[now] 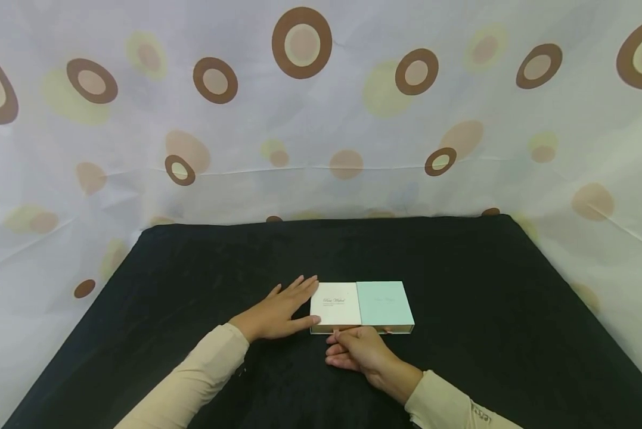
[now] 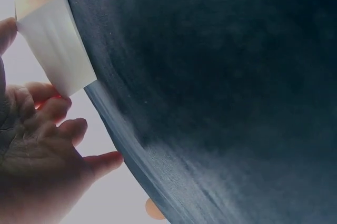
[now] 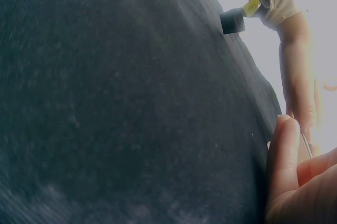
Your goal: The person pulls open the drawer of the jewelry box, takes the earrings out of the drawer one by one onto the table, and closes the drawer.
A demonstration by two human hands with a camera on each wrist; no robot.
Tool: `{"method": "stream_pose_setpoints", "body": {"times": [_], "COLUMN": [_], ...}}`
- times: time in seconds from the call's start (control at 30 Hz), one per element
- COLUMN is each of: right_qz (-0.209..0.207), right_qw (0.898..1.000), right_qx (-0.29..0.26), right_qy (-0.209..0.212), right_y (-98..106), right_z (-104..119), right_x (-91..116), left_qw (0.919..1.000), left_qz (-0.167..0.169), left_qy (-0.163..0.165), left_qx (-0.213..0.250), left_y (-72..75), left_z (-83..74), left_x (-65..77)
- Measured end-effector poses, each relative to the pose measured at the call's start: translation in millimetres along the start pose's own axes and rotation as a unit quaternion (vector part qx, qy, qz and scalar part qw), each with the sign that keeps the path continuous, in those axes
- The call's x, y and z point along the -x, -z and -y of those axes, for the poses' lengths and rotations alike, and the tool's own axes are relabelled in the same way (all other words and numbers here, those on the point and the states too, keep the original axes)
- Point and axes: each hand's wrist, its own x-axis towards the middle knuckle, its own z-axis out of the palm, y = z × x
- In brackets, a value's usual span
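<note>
Two boxes, a white box [image 1: 335, 304] and a mint box [image 1: 385, 302], sit touching on the black-draped desk [image 1: 487, 280]. My left grip [image 1: 278, 312] rests straight-fingered against the white box's left side; my right grip [image 1: 365, 353] pinches its front pull tab [image 1: 336, 331]. I judge the step as opening it, calling for a level pull nearward. Bare desk surrounds them; far edges stand well apart.

We observe a black-covered counter [image 1: 219, 259], with a whitish backdrop [image 1: 342, 119] rising behind it and showing along both sides. On the backdrop we note brown-ringed ovals [image 1: 301, 44], pale yellow and tan spots [image 1: 346, 164], and a faint horizontal crease [image 1: 299, 168].
</note>
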Motion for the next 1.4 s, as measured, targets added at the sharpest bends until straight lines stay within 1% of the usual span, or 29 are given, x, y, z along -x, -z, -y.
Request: {"method": "stream_pose_setpoints", "body": {"times": [0.37, 0.57, 0.87, 1.0, 1.13, 1.27, 1.4], "right_qz": [-0.008, -0.016, -0.013, -0.012, -0.013, -0.013, -0.012], "right_qw": [1.0, 1.0, 1.0, 1.0, 1.0, 1.0, 1.0], "right_qx": [-0.001, -0.006, -0.012, -0.012, -0.013, -0.015, -0.012], "right_qy": [-0.003, -0.015, -0.023, -0.019, -0.015, -0.013, -0.015], "right_y": [-0.8, -1.7, -1.1, -0.4, 0.1, -1.3, -5.4], "right_z": [0.9, 1.6, -2.0, -4.1, -6.1, -6.4, -7.8], "right_x": [1.7, 4.0, 7.9, 10.8, 15.0, 19.3, 23.0], "left_qw": [1.0, 0.9999, 0.9996, 0.9991, 0.9989, 0.9988, 0.9978], "left_qz": [0.0, -0.005, -0.008, -0.013, -0.016, -0.016, -0.019], "left_qy": [-0.003, -0.001, -0.004, -0.008, -0.014, -0.012, -0.01], "left_qx": [-0.005, -0.016, -0.028, -0.04, -0.041, -0.045, -0.063], "left_y": [-1.9, -1.8, -3.2, -3.0, -2.1, -1.8, -1.7], "left_z": [1.5, 1.7, 0.5, -0.8, -3.2, -3.6, -2.1], "left_x": [0.8, 0.6, 0.0, -1.3, -1.9, -3.2, -2.9]}}
